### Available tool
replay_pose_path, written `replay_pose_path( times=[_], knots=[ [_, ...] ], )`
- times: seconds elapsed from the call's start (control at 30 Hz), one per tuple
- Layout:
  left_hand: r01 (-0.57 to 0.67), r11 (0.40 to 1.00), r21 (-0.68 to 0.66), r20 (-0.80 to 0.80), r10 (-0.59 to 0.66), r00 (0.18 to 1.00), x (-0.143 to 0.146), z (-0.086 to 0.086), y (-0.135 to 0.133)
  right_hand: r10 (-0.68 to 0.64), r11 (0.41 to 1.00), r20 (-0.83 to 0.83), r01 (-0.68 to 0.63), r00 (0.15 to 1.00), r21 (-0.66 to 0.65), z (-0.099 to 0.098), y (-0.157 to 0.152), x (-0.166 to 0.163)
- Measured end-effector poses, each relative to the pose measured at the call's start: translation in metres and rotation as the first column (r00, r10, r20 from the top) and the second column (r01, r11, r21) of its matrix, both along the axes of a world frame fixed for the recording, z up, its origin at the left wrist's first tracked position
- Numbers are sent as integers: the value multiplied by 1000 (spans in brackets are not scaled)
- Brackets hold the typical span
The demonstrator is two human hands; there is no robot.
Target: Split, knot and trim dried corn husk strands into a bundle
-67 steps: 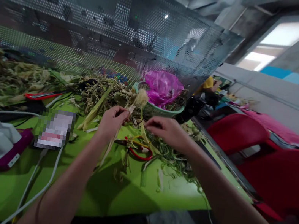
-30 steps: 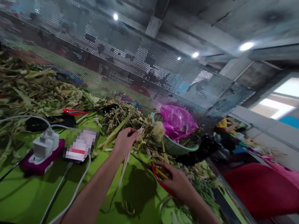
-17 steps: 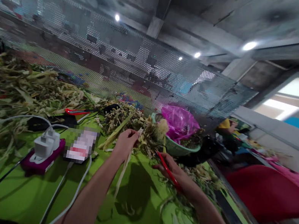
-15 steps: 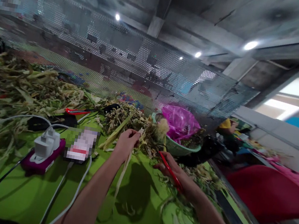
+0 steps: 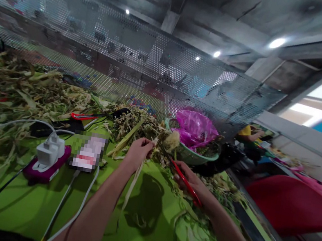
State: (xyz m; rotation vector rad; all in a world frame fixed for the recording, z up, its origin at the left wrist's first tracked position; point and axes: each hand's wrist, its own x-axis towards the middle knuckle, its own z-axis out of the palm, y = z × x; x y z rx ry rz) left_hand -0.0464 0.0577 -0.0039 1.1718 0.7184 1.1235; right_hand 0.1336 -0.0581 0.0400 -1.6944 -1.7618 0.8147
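My left hand [image 5: 140, 152] is pinched shut on a pale, dried leaf strip [image 5: 133, 186], whose long end hangs below the fingers over the green table. A light tip of it pokes out above the thumb. Close by on the right, my right hand [image 5: 189, 178] grips a slim red-handled tool [image 5: 185, 179]; its dark, thin front end points toward the left hand, and its exact kind is unclear. Just beyond both hands is a pale fluffy tuft [image 5: 172, 141]. Dried plant pieces [image 5: 135, 122] lie heaped behind the left hand.
Behind stands a green basin [image 5: 186, 155] holding a purple plastic bag [image 5: 195, 128]. At left are a phone [image 5: 89, 153], a purple power strip [image 5: 46, 169] with white plugs and cables, another red-handled tool [image 5: 82, 116] and a large leaf heap [image 5: 26, 88]. A red chair [image 5: 286, 205] stands right.
The view has shifted slightly. My right hand has moved a little right, its fingers drawn in more around the red-handled tool. My left hand keeps pinching the leaf strip.
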Motion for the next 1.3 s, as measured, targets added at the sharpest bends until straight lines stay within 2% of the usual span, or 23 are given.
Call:
replay_pose_path(
  times=[0.1, 0.3, 0.53, 0.63, 0.8, 0.9, 1.07, 1.13, 1.17, 1.3],
  knots=[
    [22, 1000, -14, 9, -22, 1000, 1, 0, 0, 15, 1000, 0, -15, 1000, 13, 0, -1, -3],
    [151, 986, 73, -65, -146, 987, 3, -2, -3, -13, 1000, 30, 14, 999, -20, -4, 7, -6],
    [181, 980, 86, -64, -176, 982, 2, -3, -1, -18, 997, 87, 12, 996, 74, -6, 7, -8],
    [214, 973, 84, -29, -212, 977, 3, -4, 0, -62, 993, 124, 49, 990, 107, -10, 4, -2],
    [96, 995, 39, 2, -96, 995, -2, -2, 0, -116, 990, 225, 93, 967, 109, -12, -15, 13],
    [65, 998, -12, 38, -64, 997, -6, 4, -1, -52, 998, 371, 38, 927, 45, -12, -33, 17],
    [114, 991, -74, 62, -109, 992, -8, 9, -5, 63, 998, 534, -37, 843, -59, -5, -45, 13],
    [122, 992, -32, 71, -120, 990, -5, 7, -6, 35, 999, 546, -29, 837, -20, 2, -36, 7],
    [127, 992, 6, 69, -127, 989, -3, 6, -6, -8, 999, 526, -18, 850, 44, 7, -29, 3],
    [173, 976, 131, 5, -176, 984, 4, -1, -8, -104, 962, 284, 24, 953, 271, 20, 12, -19]
  ],
)
